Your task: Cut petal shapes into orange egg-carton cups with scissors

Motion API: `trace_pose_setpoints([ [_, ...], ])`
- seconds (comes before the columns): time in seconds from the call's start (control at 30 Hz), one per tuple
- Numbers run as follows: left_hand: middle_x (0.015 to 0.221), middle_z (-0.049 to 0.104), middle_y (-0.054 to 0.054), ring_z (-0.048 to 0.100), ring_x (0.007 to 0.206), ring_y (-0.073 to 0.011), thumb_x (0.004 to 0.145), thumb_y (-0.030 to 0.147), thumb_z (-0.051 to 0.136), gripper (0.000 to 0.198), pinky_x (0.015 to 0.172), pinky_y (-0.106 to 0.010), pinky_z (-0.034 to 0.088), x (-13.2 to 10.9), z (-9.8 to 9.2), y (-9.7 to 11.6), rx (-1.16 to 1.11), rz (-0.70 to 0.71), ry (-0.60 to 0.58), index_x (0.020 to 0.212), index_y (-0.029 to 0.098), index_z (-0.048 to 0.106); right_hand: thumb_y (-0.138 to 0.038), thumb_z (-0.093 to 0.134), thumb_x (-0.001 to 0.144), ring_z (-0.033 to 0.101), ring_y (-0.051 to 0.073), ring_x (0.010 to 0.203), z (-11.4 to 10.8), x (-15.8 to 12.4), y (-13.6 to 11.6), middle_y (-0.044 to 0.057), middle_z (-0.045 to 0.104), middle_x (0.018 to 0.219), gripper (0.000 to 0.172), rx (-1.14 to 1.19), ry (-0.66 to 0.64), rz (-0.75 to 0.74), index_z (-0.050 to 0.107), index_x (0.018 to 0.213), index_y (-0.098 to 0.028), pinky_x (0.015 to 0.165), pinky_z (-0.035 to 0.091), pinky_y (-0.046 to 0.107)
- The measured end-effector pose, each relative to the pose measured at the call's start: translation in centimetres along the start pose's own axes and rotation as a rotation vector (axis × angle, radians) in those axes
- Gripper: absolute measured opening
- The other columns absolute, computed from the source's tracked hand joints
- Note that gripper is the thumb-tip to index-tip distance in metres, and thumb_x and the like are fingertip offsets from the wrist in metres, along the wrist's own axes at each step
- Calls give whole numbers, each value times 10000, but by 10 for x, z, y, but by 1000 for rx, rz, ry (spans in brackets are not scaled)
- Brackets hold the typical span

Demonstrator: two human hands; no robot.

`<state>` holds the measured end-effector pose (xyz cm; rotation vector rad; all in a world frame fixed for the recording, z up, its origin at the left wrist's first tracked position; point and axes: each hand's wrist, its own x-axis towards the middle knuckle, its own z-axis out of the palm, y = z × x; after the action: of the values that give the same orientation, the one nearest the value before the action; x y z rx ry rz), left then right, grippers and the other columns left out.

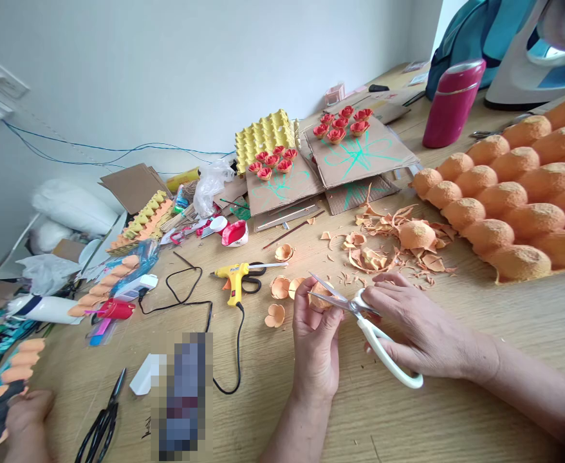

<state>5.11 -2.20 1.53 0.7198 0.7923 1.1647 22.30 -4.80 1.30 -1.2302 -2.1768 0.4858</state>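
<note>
Between the thumb and fingers of my left hand (315,350) is a small orange egg-carton cup (322,297). My right hand (420,331) grips scissors (383,354) with white handles, their blades parted and lying across the cup. Where exactly the blades meet the cup's rim I cannot tell. Just left of my left hand, cut orange cups (279,287) with petal-shaped rims rest on the wooden table (263,411). Beyond my right hand lies a pile of orange carton scraps (374,257), with an uncut cup (416,235) among them.
A yellow glue gun (235,281) with a black cord lies left of the cups. Behind are red carton flowers (335,135) on cardboard (360,157). An orange egg tray (518,260) and a pink flask (453,106) stand right. Another person's hand (29,418) holds a carton strip, near black scissors (103,421).
</note>
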Motion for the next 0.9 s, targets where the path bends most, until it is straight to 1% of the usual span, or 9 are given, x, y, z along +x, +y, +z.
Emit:
trace_pose_setpoints([
  [0.23, 978, 663, 27, 593, 843, -92, 741, 227, 829, 471, 819, -228, 479, 1, -2, 1, 11, 40, -2, 1158, 321, 630, -376, 507, 935, 466, 181, 686, -2, 0, -1, -6, 504, 738, 219, -17, 17, -1, 421, 803, -223, 872, 368, 421],
  [0.33, 974, 667, 28, 597, 856, -102, 730, 236, 836, 483, 833, -239, 476, 1, -1, 4, 24, 42, 4, 1156, 328, 629, -364, 515, 931, 457, 178, 686, -2, 0, -1, -8, 499, 736, 216, -15, 16, 0, 418, 801, -222, 856, 369, 405],
  [0.67, 1036, 680, 18, 611, 992, -145, 709, 256, 851, 501, 913, -276, 457, 3, -4, 5, 60, 65, 18, 1152, 338, 632, -356, 541, 928, 439, 168, 692, -2, 0, 0, -12, 490, 736, 235, 4, 18, -3, 417, 786, -215, 813, 360, 373],
  [0.8, 1008, 684, 10, 618, 953, -145, 711, 271, 848, 489, 894, -280, 466, 6, -6, 6, 44, 67, 17, 1149, 331, 639, -330, 520, 952, 438, 165, 686, 0, -2, 1, -12, 490, 722, 229, 20, 14, -5, 417, 783, -215, 786, 369, 353],
  [0.9, 1024, 678, 6, 610, 927, -134, 707, 278, 849, 491, 873, -267, 468, 8, -8, 7, 34, 70, 23, 1152, 326, 646, -317, 483, 982, 430, 155, 650, 2, -2, 2, -19, 488, 694, 242, 11, 10, -13, 419, 772, -215, 778, 378, 349],
])
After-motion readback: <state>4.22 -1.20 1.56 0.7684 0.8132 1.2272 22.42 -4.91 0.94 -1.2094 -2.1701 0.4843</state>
